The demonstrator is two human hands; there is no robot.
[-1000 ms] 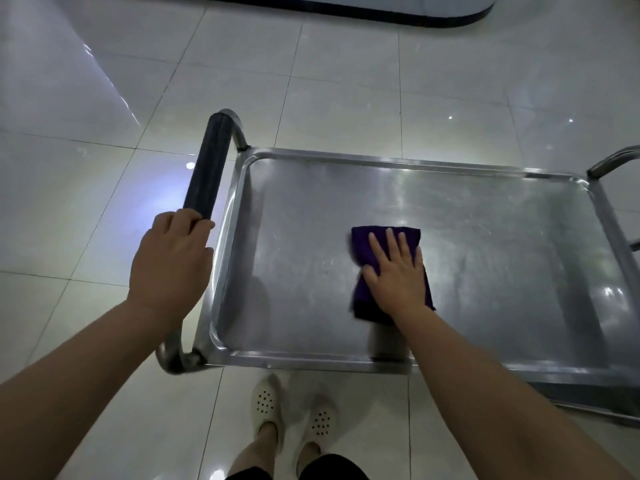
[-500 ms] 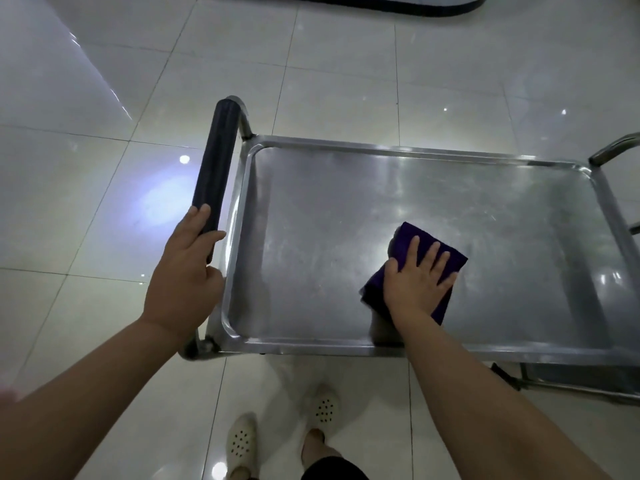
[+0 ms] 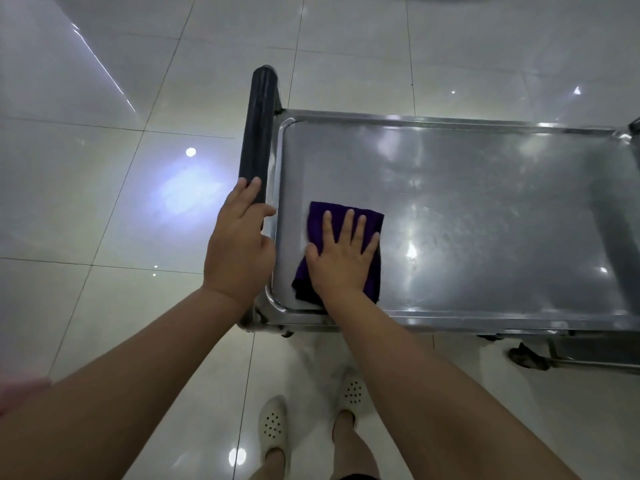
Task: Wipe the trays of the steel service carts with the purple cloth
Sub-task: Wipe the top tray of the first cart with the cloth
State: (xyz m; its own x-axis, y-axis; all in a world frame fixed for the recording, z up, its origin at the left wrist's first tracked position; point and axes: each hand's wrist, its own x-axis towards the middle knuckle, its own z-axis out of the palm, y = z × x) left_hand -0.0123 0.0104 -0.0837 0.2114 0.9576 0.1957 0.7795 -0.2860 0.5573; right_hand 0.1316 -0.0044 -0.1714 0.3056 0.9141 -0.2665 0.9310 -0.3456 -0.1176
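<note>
Your right hand (image 3: 341, 263) lies flat, fingers spread, pressing cloth (image 3: 370, 220) in tray (image 3: 485, 209) near-left corner; left hand (image 3: 239, 244) grips cart handle (image 3: 258, 133).

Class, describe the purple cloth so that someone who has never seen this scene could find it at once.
Find the steel cart on the pale tiled floor and look into its top tray. Near the corner beside the black handle lies the cloth, under the flat right hand. It is the only dark purple thing there.

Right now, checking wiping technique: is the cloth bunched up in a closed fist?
No, the right hand lies flat with spread fingers on the purple cloth on the tray.
</note>
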